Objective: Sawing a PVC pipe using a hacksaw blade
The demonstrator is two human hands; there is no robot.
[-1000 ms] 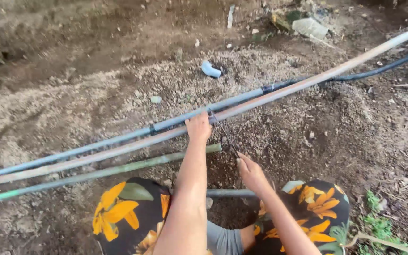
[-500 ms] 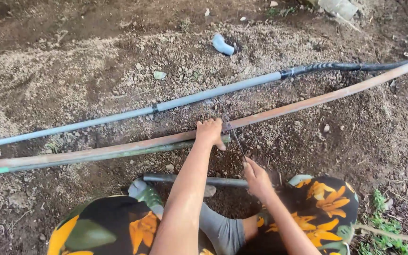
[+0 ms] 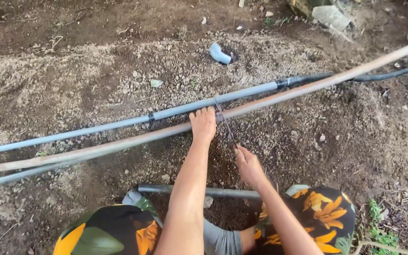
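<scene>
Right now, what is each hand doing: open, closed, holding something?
Left hand: closed on the tan pole, beside the grey pipe.
Right hand: fingers pinch a thin wire that runs up to the poles.

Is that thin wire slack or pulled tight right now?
Tight: the wire runs straight from the grey pipe to the right hand, with no sag visible.

Grey pipe (image 3: 175, 111), orange-flowered dark trousers (image 3: 322, 212)
</scene>
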